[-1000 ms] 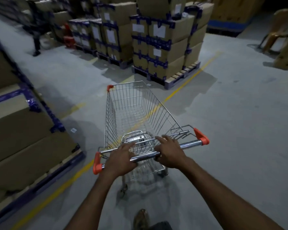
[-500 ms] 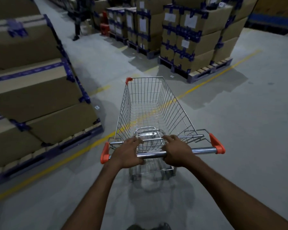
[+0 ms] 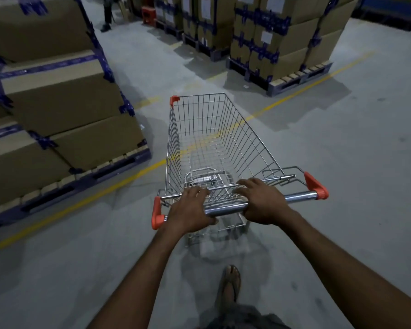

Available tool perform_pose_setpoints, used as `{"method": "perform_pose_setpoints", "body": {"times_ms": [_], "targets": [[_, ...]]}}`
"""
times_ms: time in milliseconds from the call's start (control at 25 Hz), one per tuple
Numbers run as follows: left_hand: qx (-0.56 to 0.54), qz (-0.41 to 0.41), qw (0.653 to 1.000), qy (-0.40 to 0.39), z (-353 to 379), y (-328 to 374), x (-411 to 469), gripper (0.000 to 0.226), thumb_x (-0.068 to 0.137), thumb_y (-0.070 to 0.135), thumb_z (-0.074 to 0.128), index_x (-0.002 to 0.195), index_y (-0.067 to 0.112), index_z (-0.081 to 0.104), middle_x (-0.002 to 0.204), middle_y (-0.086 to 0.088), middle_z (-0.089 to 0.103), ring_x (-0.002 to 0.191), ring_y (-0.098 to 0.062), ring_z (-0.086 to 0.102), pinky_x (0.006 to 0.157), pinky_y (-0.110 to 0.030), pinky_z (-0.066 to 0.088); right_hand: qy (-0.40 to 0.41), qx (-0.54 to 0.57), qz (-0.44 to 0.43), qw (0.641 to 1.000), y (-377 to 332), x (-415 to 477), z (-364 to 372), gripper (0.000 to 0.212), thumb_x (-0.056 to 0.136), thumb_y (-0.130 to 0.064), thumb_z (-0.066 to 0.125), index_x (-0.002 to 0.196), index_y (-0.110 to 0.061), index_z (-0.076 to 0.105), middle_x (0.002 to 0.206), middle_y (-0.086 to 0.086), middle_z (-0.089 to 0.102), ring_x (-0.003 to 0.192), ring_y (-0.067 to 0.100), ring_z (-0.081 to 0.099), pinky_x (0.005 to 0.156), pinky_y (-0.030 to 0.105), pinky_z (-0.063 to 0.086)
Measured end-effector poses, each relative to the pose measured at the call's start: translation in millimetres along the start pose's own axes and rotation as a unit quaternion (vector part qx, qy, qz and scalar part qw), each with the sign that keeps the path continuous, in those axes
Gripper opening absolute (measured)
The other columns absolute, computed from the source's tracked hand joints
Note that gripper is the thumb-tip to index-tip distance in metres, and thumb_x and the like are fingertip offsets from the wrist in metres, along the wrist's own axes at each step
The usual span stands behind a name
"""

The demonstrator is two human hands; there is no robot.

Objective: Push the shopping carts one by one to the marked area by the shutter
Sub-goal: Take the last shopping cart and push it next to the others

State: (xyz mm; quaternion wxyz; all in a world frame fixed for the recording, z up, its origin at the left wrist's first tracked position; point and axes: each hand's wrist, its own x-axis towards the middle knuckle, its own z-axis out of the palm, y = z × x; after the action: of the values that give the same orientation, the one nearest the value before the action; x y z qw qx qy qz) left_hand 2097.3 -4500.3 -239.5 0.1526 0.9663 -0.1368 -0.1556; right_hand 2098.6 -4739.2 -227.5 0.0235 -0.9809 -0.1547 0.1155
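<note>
Gripping the chrome handle bar (image 3: 226, 210) of a wire shopping cart (image 3: 214, 143), both of the person's bare hands sit close together near the middle of the bar, between its orange end caps. The left hand (image 3: 190, 213) curls its fingers over the bar with the thumb tucked beneath. The right hand (image 3: 262, 203) wraps over the bar too, its fingers arched forward so the tips touch the wire seat flap (image 3: 207, 184); its thumb is hidden.

The cart stands on the grey concrete floor (image 3: 342, 162), just ahead of the person, its basket lying across a yellow floor line (image 3: 100, 193) that runs from near left to far right. To the left, stacked cartons (image 3: 64, 98) bound with blue tape rest on a pallet beside the line. More taped cartons on pallets (image 3: 282, 36) stand far right. A sandalled foot (image 3: 230, 281) is on the floor behind the cart. At the far end of the aisle, another person's leg (image 3: 106, 15) and a red crate (image 3: 148, 13) are visible.
</note>
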Motion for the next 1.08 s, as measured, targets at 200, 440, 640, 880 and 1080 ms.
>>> {"method": "perform_pose_setpoints", "body": {"times_ms": [200,440,640,880,1080], "targets": [[-0.003,-0.016,1.000,0.026,33.5,4.6,-81.8,0.091,0.073,0.063,0.073,0.150,0.036,0.033,0.160,0.008,0.026,0.147,-0.019,0.023,0.108,-0.047,0.040,0.006,0.009,-0.038,0.999,-30.9,-67.0,19.7,0.077,0.077,-0.039,0.066,0.149,-0.032,0.041,0.155,-0.005,0.041,0.139,0.020,0.038,0.094,0.043,0.053],[-0.048,-0.056,0.996,0.059,57.6,17.2,-162.1,0.108,0.072,0.058,0.076,0.158,0.034,0.014,0.161,0.007,0.027,0.146,-0.019,0.027,0.107,-0.047,0.043,0.008,0.033,-0.081,0.996,-54.8,-122.0,36.4,0.094,0.071,-0.039,0.066,0.155,-0.036,0.024,0.151,-0.008,0.044,0.133,0.021,0.042,0.085,0.040,0.053],[-0.039,-0.100,0.993,0.055,73.7,36.6,-212.2,0.102,0.073,0.055,0.075,0.157,0.038,0.020,0.161,0.010,0.026,0.148,-0.017,0.022,0.107,-0.046,0.042,-0.007,0.010,-0.128,0.992,-65.5,-154.0,40.4,0.091,0.075,-0.038,0.068,0.157,-0.036,0.028,0.156,-0.005,0.040,0.141,0.023,0.035,0.099,0.039,0.048],[-0.039,-0.156,0.984,0.072,97.9,60.8,-266.6,0.101,0.074,0.056,0.073,0.158,0.036,0.021,0.162,0.007,0.026,0.148,-0.020,0.023,0.112,-0.048,0.039,-0.042,0.019,-0.162,0.986,-75.6,-185.5,44.6,0.096,0.070,-0.034,0.063,0.157,-0.041,0.024,0.161,-0.007,0.033,0.147,0.021,0.028,0.106,0.043,0.045],[-0.032,-0.185,0.977,0.100,112.3,66.1,-309.4,0.100,0.074,0.059,0.072,0.158,0.035,0.023,0.159,0.004,0.032,0.145,-0.019,0.028,0.112,-0.042,0.040,-0.035,0.013,-0.212,0.977,-94.0,-203.4,51.8,0.095,0.066,-0.036,0.061,0.154,-0.041,0.026,0.157,-0.007,0.038,0.143,0.021,0.033,0.101,0.044,0.049]]}}
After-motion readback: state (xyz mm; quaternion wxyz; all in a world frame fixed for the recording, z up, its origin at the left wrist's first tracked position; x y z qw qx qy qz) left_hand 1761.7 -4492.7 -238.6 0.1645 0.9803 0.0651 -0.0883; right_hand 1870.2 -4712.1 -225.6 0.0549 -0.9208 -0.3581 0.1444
